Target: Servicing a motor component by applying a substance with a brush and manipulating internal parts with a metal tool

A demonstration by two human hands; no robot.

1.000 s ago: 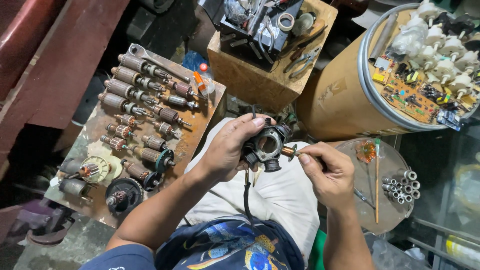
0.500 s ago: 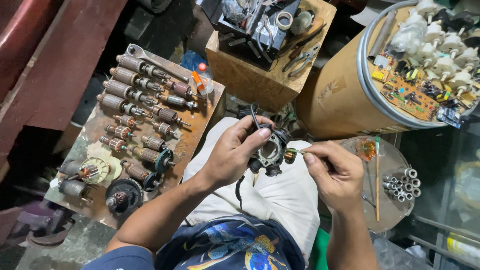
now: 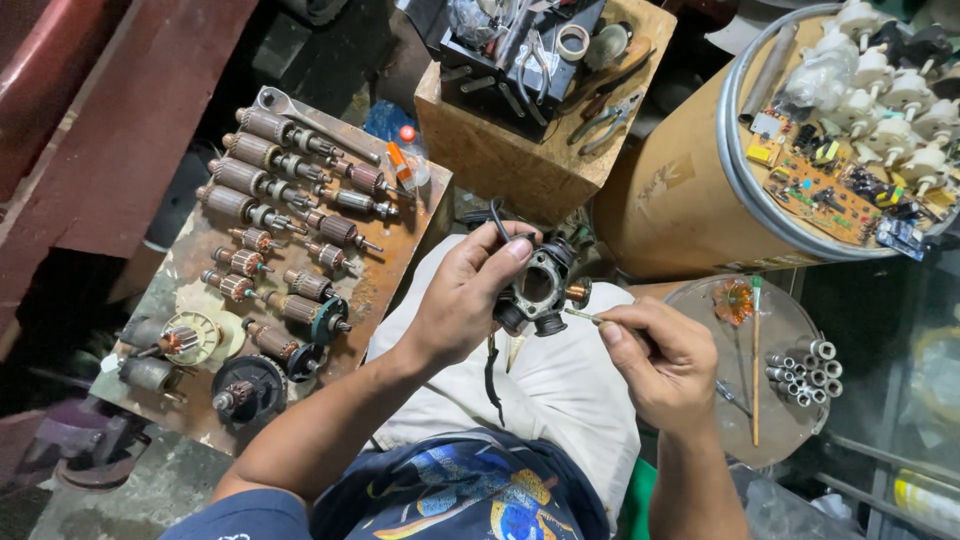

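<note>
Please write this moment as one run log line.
left hand: holds black motor housing | right hand: thin tool tip at housing | beside: board of armatures

Rusty metal board [image 3: 400, 255] with rows of copper-wound motor armatures [image 3: 262, 190]: left. Wooden tool crate [image 3: 520, 150]: ahead. Cardboard drum [image 3: 680, 200]: right, round glass tabletop [image 3: 790, 420] below it.

repair workshop: motor armatures [image 3: 290, 215], pliers [image 3: 605, 120]

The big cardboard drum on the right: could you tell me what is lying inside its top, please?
Inside the cardboard drum lie white knob-like plastic parts, a brown circuit board, smaller boards and a grey tube. Whatever is beneath that layer is covered.
</note>
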